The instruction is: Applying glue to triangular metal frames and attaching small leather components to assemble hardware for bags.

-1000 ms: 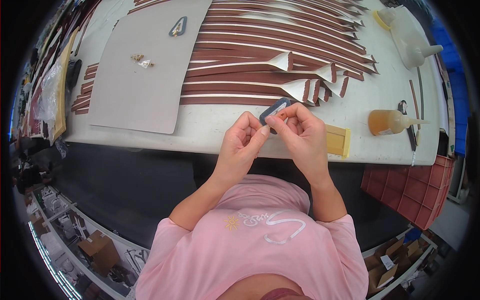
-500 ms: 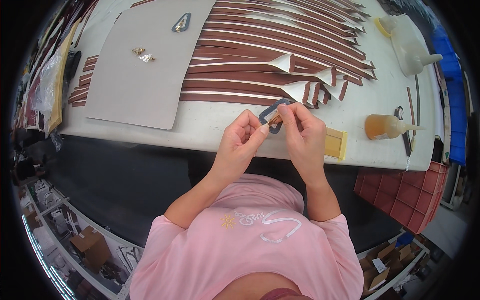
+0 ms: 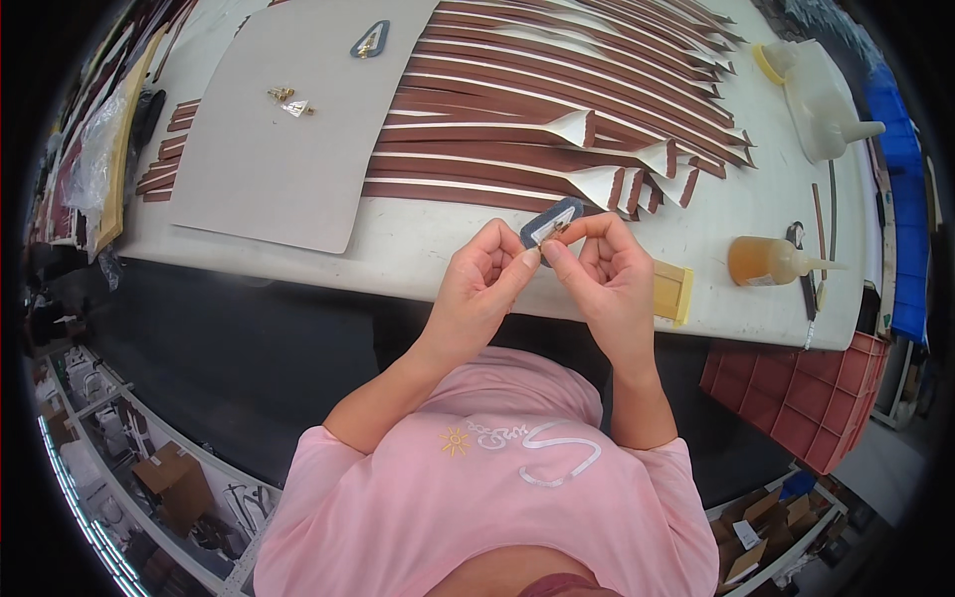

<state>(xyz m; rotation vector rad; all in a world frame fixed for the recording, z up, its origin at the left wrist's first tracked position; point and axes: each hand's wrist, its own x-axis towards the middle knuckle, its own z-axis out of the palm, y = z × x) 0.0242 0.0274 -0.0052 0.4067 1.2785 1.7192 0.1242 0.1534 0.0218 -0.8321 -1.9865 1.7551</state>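
Between my hands is a dark blue, rounded triangular piece point(image 3: 537, 225) with a pale middle and small gold-coloured metal hardware on it. My left hand point(image 3: 482, 289) pinches its lower end between thumb and forefinger. On the other side my right hand point(image 3: 612, 274) is closed, its thumb and forefinger pressed at the metal hardware. A similar blue triangular piece point(image 3: 369, 40) with gold hardware lies on the grey board point(image 3: 269, 174). Small gold metal parts point(image 3: 282, 95), one in clear wrapping, lie lower on that board.
Long brown strips point(image 3: 468, 187) with white lines cover the table's middle. At right are an amber-filled bottle point(image 3: 756, 261), a white nozzled bottle point(image 3: 821, 104) and thin tools point(image 3: 808, 284). A yellow-edged block point(image 3: 672, 292) sits by the near edge; a red crate point(image 3: 796, 398) stands below.
The blue triangular piece has tilted and turned in my fingers. My right thumb and forefinger have shifted from its upper edge down toward the metal hardware.
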